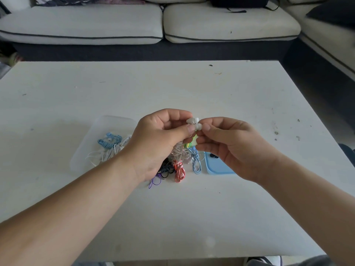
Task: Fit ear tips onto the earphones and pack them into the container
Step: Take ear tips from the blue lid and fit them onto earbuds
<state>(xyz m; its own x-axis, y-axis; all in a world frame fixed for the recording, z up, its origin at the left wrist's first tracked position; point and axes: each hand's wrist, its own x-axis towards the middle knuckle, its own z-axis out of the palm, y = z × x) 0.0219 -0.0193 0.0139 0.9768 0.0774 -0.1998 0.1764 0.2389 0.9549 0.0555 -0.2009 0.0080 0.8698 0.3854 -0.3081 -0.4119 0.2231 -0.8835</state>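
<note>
Left grip [159, 139] is pinching smooth white earbuds [193, 122]; right grip [230, 146] is pinching their rounded tip end. Translucent rounded container [113, 120] is sitting on the matte tabletop [172, 87].

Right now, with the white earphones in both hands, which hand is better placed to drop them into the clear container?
Left, probably: the left hand grips the white earphones and hangs beside the clear container; the right hand only pinches a bud, above the blue lid.
</note>
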